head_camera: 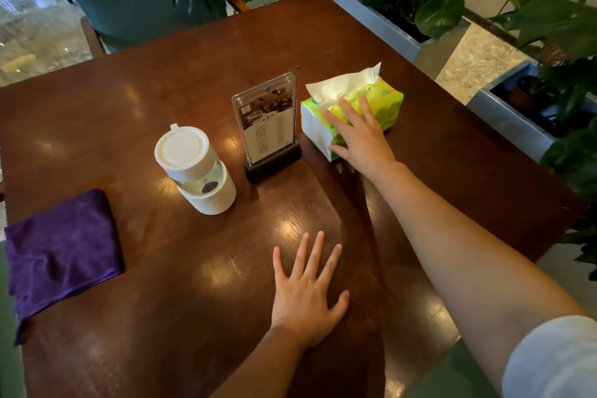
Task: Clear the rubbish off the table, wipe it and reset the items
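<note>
The head view looks down on a dark wooden tabletop that shows no rubbish, so the clearing seems done. A folded purple cloth lies at the near left edge, untouched by either hand, which suggests the wiping is over or paused; the pictures cannot settle which. The right hand reaches to the far right and lies with spread fingers on a green tissue pack, palm on its near end, touching rather than clamped around it. The left hand rests flat and open on the bare wood in the near middle, holding nothing. A white lidded cup stands left of centre, and a menu stand stands upright between cup and tissue pack. Judging by this, the work is at the resetting stage, with the tissue pack being nudged into place beside the menu stand.
</note>
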Demonstrator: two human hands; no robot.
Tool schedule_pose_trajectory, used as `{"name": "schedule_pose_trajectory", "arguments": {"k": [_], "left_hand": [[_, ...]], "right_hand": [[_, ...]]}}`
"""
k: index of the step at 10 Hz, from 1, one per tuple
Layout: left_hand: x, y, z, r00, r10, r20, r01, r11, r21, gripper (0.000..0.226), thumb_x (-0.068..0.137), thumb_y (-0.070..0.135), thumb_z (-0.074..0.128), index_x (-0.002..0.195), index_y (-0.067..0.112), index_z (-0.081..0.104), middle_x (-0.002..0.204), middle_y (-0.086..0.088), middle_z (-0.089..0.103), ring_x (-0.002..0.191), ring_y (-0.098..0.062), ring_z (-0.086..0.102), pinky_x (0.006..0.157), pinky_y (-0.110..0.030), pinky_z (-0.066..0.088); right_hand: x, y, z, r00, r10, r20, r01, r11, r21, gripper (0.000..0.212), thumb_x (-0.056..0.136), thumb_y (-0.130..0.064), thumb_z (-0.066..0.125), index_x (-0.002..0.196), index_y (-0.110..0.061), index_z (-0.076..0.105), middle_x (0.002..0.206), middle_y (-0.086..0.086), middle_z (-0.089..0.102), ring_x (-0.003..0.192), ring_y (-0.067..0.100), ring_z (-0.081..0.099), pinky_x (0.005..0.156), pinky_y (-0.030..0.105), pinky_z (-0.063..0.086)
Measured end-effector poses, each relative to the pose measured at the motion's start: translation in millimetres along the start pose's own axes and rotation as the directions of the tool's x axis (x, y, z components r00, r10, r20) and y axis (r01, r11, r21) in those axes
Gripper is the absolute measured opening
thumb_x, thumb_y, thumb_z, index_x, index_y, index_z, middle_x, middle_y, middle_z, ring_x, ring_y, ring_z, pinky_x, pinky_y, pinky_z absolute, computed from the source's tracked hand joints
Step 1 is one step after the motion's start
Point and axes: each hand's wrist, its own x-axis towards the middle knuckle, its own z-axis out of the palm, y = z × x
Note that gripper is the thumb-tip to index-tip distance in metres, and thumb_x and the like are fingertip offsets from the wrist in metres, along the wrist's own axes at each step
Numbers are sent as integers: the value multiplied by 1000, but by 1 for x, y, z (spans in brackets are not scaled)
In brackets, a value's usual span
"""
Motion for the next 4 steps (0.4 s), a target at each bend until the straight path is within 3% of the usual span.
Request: {"name": "schedule_pose_trajectory", "arguments": {"k": [3,4], "left_hand": [[-1,-2,2,1000,4,-30,-4,1000,3,69,86,64,29,146,32,19,155,-4,16,143,-28,11,104,-65,6],[0,0,1,1000,-4,0,4,1000,-16,69,86,64,27,147,33,14,156,-3,10,143,-28,4,105,-66,4]], "right_hand": [[3,-3,1,999,26,-22,-26,1000,-2,69,86,-33,62,144,-29,24,155,10,17,141,42,1,102,64,31],[-4,-5,-6,999,46,-29,-47,998,-33,70,87,-37,59,144,-29,20,156,10,11,143,36,-1,104,67,22]]}}
